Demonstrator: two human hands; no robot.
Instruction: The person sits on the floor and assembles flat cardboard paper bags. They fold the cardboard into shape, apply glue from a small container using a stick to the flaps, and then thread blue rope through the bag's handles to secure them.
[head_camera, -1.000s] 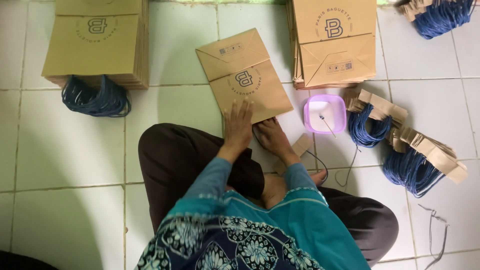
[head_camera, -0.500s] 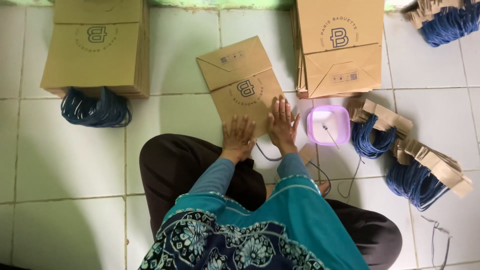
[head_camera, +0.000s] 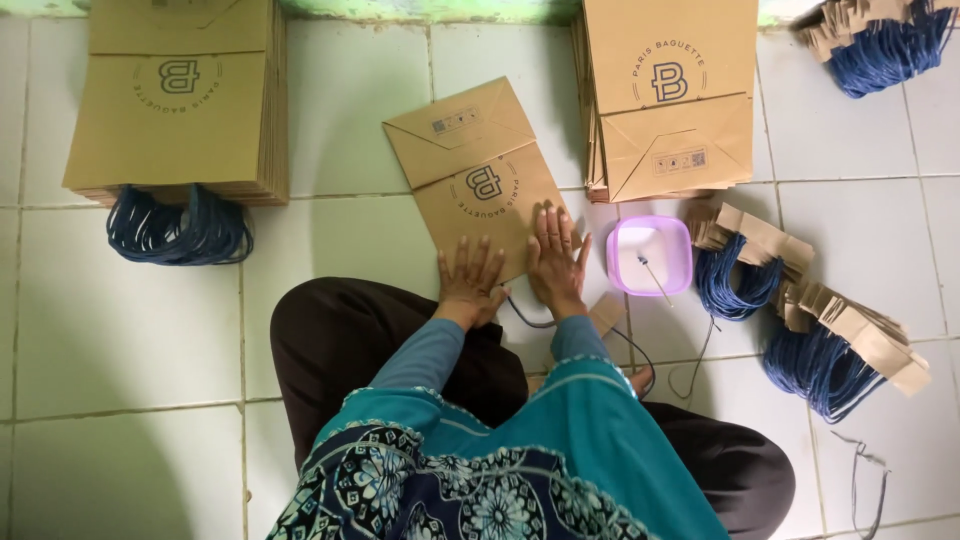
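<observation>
Two hands are pressing flat on one brown paper bag, which is lying tilted on the white tiled floor right in front of the seated person. The left hand is resting palm down on the bag's near edge, fingers spread wide. The right hand is lying just beside it on the bag's near right corner, fingers straight, only slightly apart. The bag is showing a round dark logo at its middle and a small pale label on its folded flap at the far end.

A left stack of the same bags is sitting far left, round logo up, blue cord handles bunching at its near side. A right stack is standing just beyond the right hand, with a round logo and a small label on its flap. A lilac tub is sitting near the right hand. Bundles of blue cord with brown card strips are lying further right.
</observation>
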